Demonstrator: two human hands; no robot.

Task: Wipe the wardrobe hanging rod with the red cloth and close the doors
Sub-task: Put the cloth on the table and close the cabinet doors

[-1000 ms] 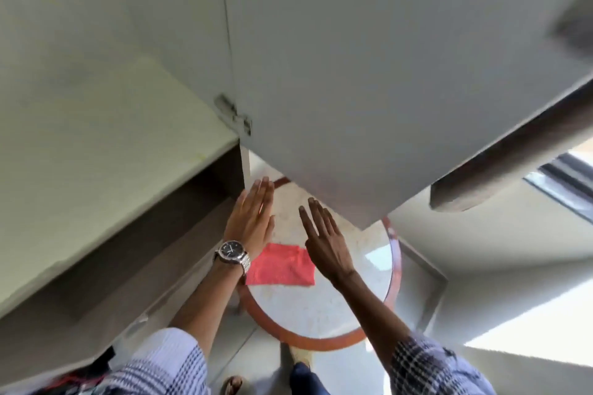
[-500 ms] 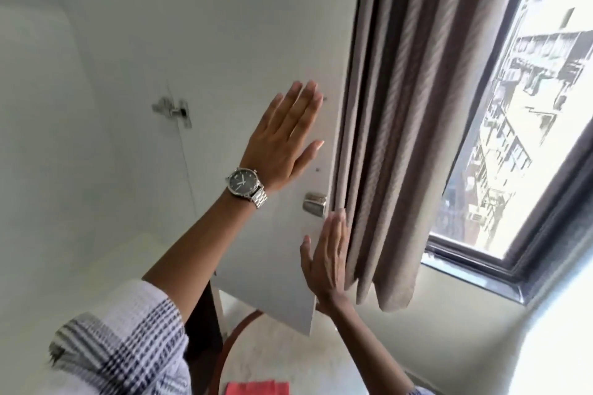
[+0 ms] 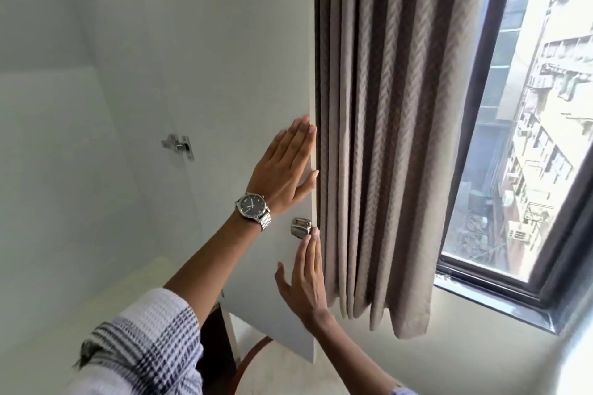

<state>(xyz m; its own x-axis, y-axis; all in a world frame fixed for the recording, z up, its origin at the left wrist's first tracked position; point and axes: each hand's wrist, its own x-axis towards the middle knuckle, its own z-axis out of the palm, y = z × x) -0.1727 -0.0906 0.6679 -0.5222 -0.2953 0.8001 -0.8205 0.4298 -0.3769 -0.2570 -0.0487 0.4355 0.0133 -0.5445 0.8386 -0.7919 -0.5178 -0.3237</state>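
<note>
The open white wardrobe door (image 3: 224, 90) carries both hands flat on its inner face near the free edge: left hand (image 3: 284, 167) above, right hand (image 3: 305, 282) below, fingers extended together, gripping nothing. A metal latch (image 3: 301, 228) sits between them, touching the right fingertips (image 3: 313, 236). A hinge (image 3: 178, 145) is fixed further left; a brown curtain (image 3: 385, 138) hangs just behind the door edge, beside the window (image 3: 519, 138).

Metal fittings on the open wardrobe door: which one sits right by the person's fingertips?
The latch piece at the door's free edge, just above the right hand's fingertips. The hinge lies far left, untouched by either hand.
</note>
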